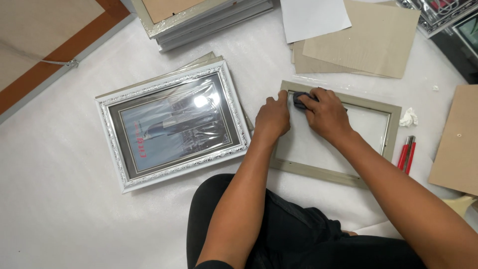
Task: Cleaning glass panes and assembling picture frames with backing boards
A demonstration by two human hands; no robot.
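A grey-green picture frame (pixel 343 174) lies flat on the white padded sheet (pixel 59 209), face up, directly under both hands, with its glass pane (pixel 343 134) showing the sheet through it. The right hand (pixel 326 114) is curled over a small dark cloth (pixel 300 98), pressing it onto the pane at the frame's far left corner; its fingers are bent around the cloth rather than spread. The left hand (pixel 273 117) rests just beside it, fingers loosely folded, bearing down on the frame's left rail and holding nothing that can be seen.

To the right of the right hand, just past the frame's edge, lie a crumpled white scrap (pixel 408 117) and a red cutter (pixel 406 154). Farther right sits a brown backing board (pixel 455 144). Beyond the hands, loose cardboard sheets (pixel 368 45) and a white paper (pixel 313 17) overlap. Left of the left hand, near it, lies a white ornate frame (pixel 174 122) wrapped in clear film, resting on other frames. A stack of frames (pixel 199 22) stands farther off beyond it.
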